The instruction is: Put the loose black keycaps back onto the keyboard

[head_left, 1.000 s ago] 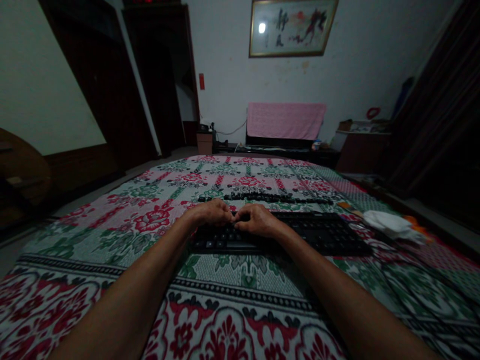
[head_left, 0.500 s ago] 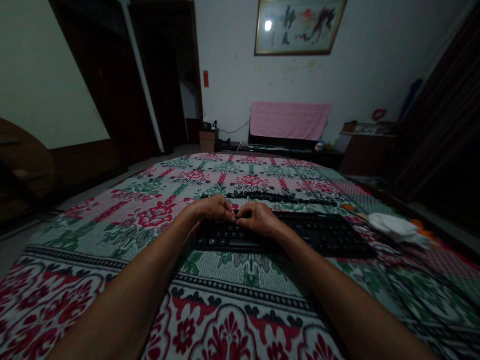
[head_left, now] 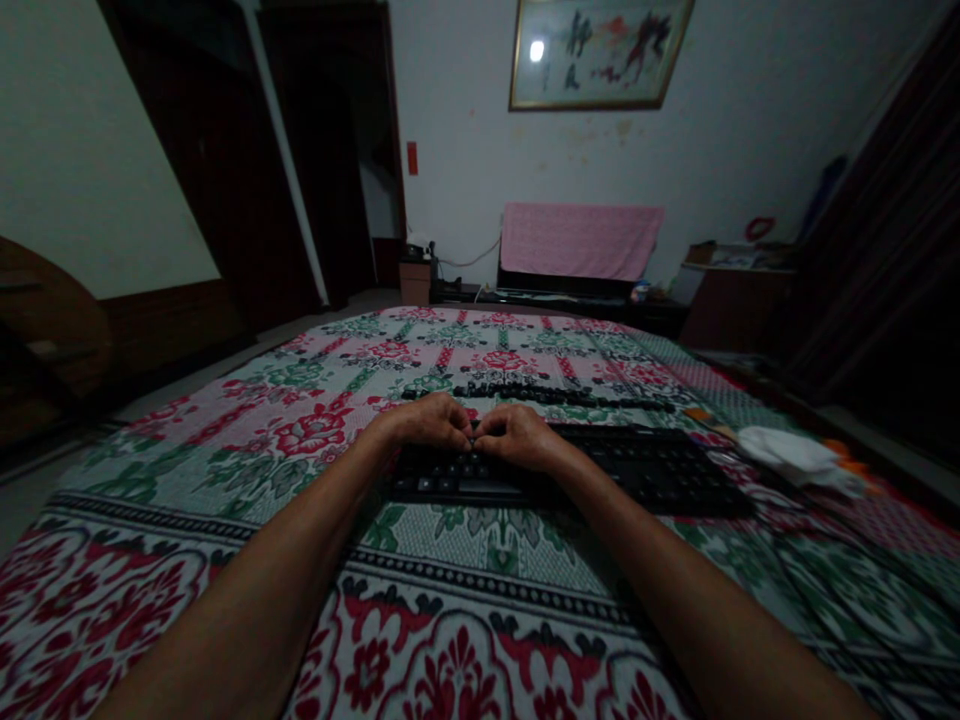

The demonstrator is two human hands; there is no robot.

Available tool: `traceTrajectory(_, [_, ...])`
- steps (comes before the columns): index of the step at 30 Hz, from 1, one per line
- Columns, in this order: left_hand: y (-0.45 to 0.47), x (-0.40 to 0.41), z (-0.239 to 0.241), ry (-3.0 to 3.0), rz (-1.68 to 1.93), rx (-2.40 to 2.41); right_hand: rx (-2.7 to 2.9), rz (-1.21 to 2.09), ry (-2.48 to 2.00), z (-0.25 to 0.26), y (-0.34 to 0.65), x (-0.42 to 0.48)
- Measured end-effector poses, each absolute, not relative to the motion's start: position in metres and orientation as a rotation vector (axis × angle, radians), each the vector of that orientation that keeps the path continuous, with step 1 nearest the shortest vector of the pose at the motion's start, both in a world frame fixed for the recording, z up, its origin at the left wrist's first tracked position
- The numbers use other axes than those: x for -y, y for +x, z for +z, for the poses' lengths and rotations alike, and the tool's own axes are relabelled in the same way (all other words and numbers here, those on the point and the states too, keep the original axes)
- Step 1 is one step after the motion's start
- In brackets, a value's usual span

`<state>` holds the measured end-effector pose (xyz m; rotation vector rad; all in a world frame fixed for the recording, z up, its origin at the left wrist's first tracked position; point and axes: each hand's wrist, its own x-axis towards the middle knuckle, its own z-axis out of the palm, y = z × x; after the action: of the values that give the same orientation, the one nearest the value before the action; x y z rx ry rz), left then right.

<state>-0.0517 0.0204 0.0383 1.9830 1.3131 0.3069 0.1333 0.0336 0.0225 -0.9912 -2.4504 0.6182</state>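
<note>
A black keyboard [head_left: 660, 470] lies on the patterned bedspread [head_left: 442, 540] in front of me, its left and middle parts partly covered by my hands. Over its left half, my left hand [head_left: 435, 421] is closed, thumb and fingers pinched near the upper keys. Facing it, my right hand [head_left: 517, 436] is pinched too, with its fingertips almost touching those of the left. Whatever sits between the fingertips is too small and dark to make out. Just behind the keyboard stretches a row of loose black keycaps [head_left: 555, 394].
On the right lie a crumpled white cloth [head_left: 787, 450], an orange item [head_left: 847, 462] and dark cables [head_left: 810, 560]. Beyond the bed, a pink cloth [head_left: 581, 240] covers a wide object by the wall. A cabinet [head_left: 735, 300] stands at the far right.
My left hand's fingers have shifted slightly, and its thumb stretches a little more toward the right fingertips. The right hand has hardly moved; the keyboard and keycap row stay put.
</note>
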Motion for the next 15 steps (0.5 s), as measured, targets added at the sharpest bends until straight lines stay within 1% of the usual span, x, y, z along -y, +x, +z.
traceTrajectory(7, [-0.05, -0.0159, 0.0409, 1.771, 0.361, -1.288, 2.461, 0.614, -0.977, 0.0218, 0.133, -0.0327])
traceTrajectory(15, [-0.049, -0.0163, 0.0397, 1.751, 0.393, -1.296, 2.425, 0.656, -0.991, 0.0183, 0.1336, -0.0344])
